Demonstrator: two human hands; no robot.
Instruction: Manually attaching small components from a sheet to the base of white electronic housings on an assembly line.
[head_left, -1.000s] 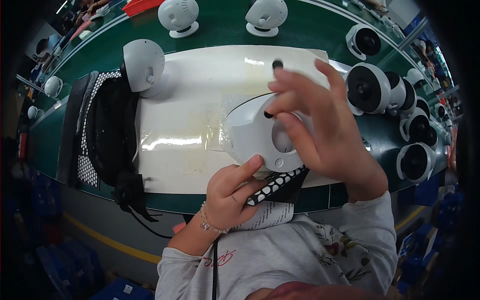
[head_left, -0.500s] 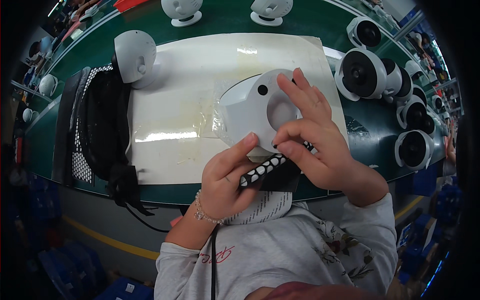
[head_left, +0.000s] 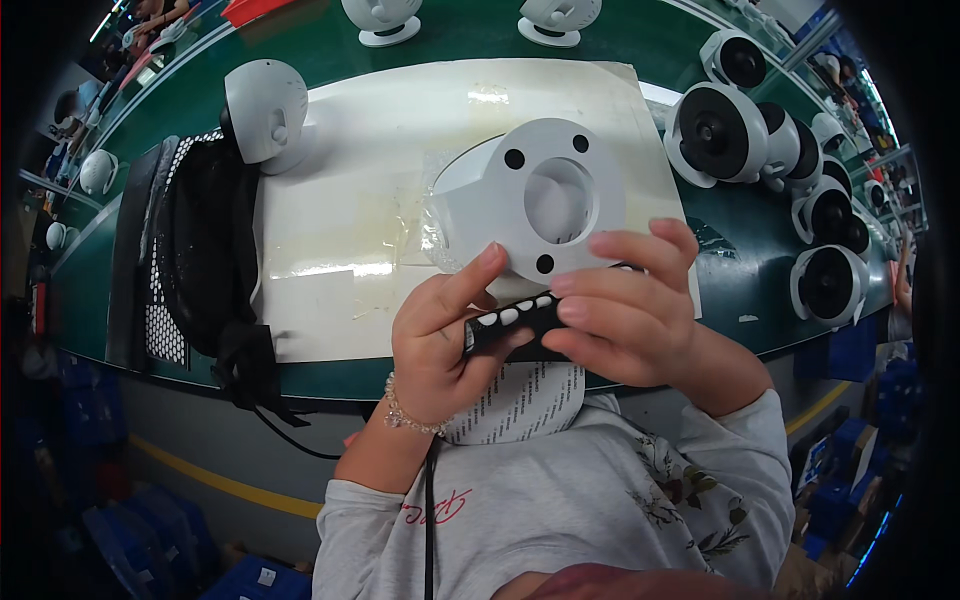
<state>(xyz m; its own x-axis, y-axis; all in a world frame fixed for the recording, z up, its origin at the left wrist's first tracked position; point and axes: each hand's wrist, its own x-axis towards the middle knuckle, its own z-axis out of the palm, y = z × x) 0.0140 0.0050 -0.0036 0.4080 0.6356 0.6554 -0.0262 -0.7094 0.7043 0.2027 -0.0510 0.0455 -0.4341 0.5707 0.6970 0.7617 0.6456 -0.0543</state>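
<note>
Head view: white unit (head_left: pixel 505 205) lies base-up on pale board (head_left: pixel 340 220) over the green surface (head_left: pixel 330 382), three black pads (head_left: pixel 514 159) on its base. Left hand (head_left: pixel 435 335) pinches dotted black sheet (head_left: pixel 510 316); right hand (head_left: pixel 635 315) curls at its far end, can't tell if gripping. Risks, my read: a nudge rocks the rounded body; a snagged finger lifts the near pad.

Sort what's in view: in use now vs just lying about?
Likely in use:
- white unit with three black dots, left thumb on it
- dotted black strip in the left hand, right hand beside it
- pale board underneath

Likely lying about:
- black bundle
- white-and-black units at right
- red tray
</note>
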